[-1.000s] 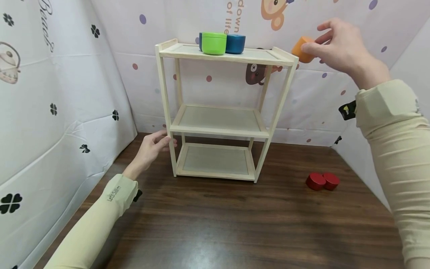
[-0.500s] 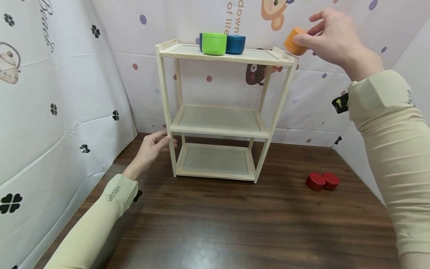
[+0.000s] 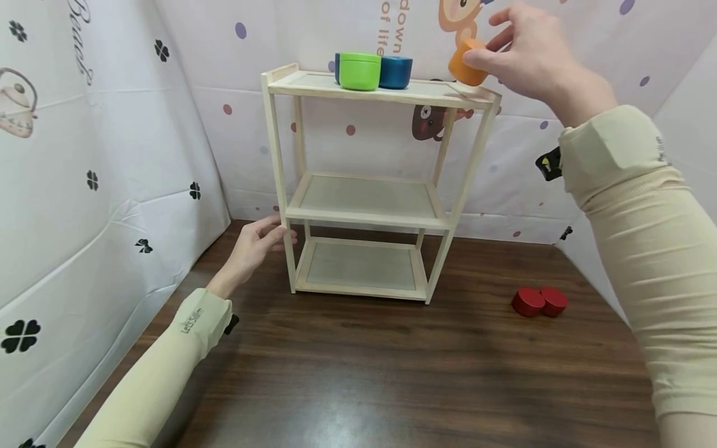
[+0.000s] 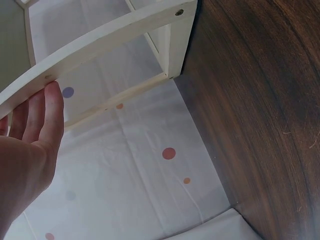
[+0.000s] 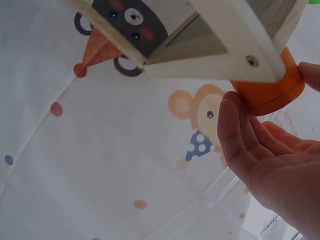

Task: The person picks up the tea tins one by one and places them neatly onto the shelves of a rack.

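Note:
My right hand (image 3: 529, 59) pinches a small orange lidded jar (image 3: 467, 64), tilted, above the right end of the top shelf of a pale wooden three-tier rack (image 3: 366, 219). In the right wrist view thumb and fingers hold the orange jar (image 5: 272, 95) from both sides, and the rack's corner hides part of it. My left hand (image 3: 249, 252) grips the rack's front left post at middle-shelf height; in the left wrist view its fingers (image 4: 51, 112) lie against the post. A green lidded jar (image 3: 360, 71) stands on the top shelf, beside a blue jar (image 3: 396, 73).
Another blue edge (image 3: 337, 67) shows behind the green jar. Two red round jars (image 3: 528, 302) lie together on the dark wooden table (image 3: 358, 367), right of the rack. A patterned white cloth (image 3: 241, 124) hangs behind and along the sides.
My right hand has moved left and upward with the orange jar, from outside the rack's right end to over the top shelf. My left hand stays on the post.

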{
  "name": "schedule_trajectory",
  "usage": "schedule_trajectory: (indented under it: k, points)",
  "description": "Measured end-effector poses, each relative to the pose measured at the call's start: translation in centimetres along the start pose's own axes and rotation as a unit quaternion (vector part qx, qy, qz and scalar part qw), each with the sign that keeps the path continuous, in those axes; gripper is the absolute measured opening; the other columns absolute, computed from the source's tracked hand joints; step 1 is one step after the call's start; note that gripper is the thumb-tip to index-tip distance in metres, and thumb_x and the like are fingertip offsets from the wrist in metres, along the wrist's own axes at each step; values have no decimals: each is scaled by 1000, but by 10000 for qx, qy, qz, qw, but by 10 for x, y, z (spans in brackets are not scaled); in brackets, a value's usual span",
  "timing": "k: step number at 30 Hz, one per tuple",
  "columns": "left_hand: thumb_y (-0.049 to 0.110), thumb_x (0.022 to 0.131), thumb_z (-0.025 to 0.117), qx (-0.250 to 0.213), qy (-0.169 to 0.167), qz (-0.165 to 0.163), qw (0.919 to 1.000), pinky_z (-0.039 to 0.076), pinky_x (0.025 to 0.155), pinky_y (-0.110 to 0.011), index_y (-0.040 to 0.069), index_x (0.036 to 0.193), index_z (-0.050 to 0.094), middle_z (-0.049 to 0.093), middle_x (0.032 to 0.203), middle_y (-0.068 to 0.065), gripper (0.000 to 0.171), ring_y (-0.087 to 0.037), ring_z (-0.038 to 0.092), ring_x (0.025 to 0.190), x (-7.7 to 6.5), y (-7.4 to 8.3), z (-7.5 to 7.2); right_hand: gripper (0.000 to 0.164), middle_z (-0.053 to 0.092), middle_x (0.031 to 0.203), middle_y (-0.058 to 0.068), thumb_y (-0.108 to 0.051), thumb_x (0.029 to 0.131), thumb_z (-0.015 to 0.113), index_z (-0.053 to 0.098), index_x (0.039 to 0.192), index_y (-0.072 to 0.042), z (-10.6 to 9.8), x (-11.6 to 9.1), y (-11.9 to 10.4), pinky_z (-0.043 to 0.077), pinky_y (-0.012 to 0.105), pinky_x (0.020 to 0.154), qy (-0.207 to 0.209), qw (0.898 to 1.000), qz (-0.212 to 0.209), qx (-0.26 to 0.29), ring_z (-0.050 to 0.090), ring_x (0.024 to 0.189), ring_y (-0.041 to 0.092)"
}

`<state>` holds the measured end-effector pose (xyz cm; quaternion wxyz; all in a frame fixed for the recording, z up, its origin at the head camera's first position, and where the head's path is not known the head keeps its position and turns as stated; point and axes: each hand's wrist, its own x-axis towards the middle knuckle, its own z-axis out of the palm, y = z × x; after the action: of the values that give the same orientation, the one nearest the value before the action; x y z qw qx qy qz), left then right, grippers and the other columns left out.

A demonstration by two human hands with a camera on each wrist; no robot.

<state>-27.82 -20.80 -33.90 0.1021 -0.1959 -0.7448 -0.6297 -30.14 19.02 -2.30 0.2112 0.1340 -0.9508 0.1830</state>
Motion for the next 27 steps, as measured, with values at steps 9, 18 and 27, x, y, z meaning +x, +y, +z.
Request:
schedule_trajectory:
  k: [9, 18, 27]
  points:
    - [23, 100, 53, 75, 11, 15, 10000, 60, 87, -35, -2, 136, 50, 74, 97, 5, 44, -16, 70, 97, 0, 0, -1, 69, 47, 142, 17, -48, 94, 54, 29, 150, -16, 9, 3, -18, 47, 39, 106, -49, 9998, -144, 90, 43, 111, 27]
    - [21, 100, 53, 55, 13, 34, 10000, 60, 86, -36, -6, 135, 49, 73, 101, -9, 45, -21, 70, 99, 1, -1, -1, 69, 50, 141, 16, -49, 95, 52, 29, 150, -16, 17, 7, -36, 47, 32, 102, -189, 9992, -352, 34, 43, 113, 28]
    - [23, 100, 53, 12, 2, -10, 10000, 59, 88, -38, -2, 136, 50, 74, 99, -1, 44, -23, 70, 100, 1, -1, -1, 71, 46, 147, 15, -50, 95, 50, 24, 152, -16, 23, 5, -48, 45, 39, 109, -345, 9984, -447, 65, 44, 120, 30]
